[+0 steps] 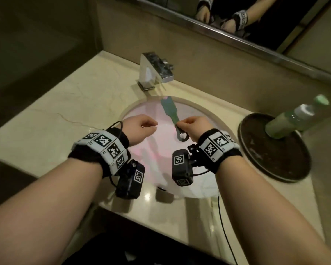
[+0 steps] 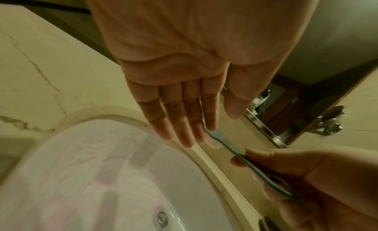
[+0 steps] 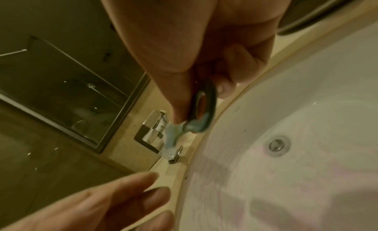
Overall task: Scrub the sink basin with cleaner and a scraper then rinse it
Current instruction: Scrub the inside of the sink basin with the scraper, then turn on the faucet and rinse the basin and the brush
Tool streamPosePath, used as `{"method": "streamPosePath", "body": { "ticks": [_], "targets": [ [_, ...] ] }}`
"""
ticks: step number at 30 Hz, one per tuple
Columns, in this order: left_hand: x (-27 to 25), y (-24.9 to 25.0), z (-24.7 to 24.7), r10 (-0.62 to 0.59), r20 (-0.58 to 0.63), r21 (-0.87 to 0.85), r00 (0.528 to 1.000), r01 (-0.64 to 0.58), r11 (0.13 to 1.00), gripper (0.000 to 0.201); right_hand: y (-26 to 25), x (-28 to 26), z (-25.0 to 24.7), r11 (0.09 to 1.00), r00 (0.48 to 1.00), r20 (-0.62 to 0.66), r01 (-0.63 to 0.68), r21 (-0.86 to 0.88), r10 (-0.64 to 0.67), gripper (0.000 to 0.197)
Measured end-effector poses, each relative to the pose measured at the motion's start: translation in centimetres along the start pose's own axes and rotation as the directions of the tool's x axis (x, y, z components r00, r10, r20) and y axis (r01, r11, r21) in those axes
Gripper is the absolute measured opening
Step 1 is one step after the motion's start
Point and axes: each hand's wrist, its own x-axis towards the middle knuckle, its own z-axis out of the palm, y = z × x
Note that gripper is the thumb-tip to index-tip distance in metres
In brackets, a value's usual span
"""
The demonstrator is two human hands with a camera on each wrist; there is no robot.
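Note:
A white round sink basin [image 1: 161, 150] is set in a beige marble counter, and its drain [image 3: 277, 144] shows in the right wrist view. My right hand [image 1: 193, 125] pinches the stem of a green scraper [image 1: 169, 111], just above its metal ring end [image 1: 182, 137]. The blade reaches the basin's far rim under the faucet [image 1: 155, 71]. My left hand [image 1: 141, 127] hovers over the basin's left side and holds nothing. Its fingers [image 2: 184, 121] are straight in the left wrist view, near the scraper [image 2: 235, 152]. A green cleaner bottle [image 1: 294, 119] stands to the right.
The bottle stands on a dark round tray [image 1: 275, 155] on the counter right of the basin. A mirror [image 1: 256, 25] runs along the wall behind the faucet. Bare counter [image 1: 75, 104] lies left of the basin. Black cables hang from both wrist cameras.

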Motion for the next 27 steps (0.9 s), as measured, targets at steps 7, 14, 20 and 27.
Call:
{"method": "streamPosePath", "body": {
  "ticks": [7, 14, 20, 27],
  "targets": [
    [-3.9, 0.8, 1.0, 0.012, 0.115, -0.166, 0.993, 0.007, 0.986, 0.023, -0.4, -6.0, 1.0, 1.000, 0.993, -0.116, 0.004, 0.026, -0.001, 0.016],
    [-7.8, -0.2, -0.8, 0.027, 0.205, -0.299, 0.978, 0.036, 0.954, 0.019, -1.8, -11.1, 5.6, 0.991, 0.978, -0.208, 0.019, 0.130, 0.008, 0.019],
    [-9.5, -1.8, -1.8, 0.041, 0.216, -0.341, 0.975, 0.036, 0.939, 0.014, -2.6, -13.4, 7.8, 0.969, 0.975, -0.220, 0.016, 0.248, 0.040, 0.018],
    [-9.6, -1.9, -3.2, 0.039, 0.216, -0.353, 0.976, 0.040, 0.935, 0.022, -3.5, -13.9, 8.3, 0.901, 0.985, -0.170, 0.037, 0.432, 0.041, 0.013]
  ]
}}
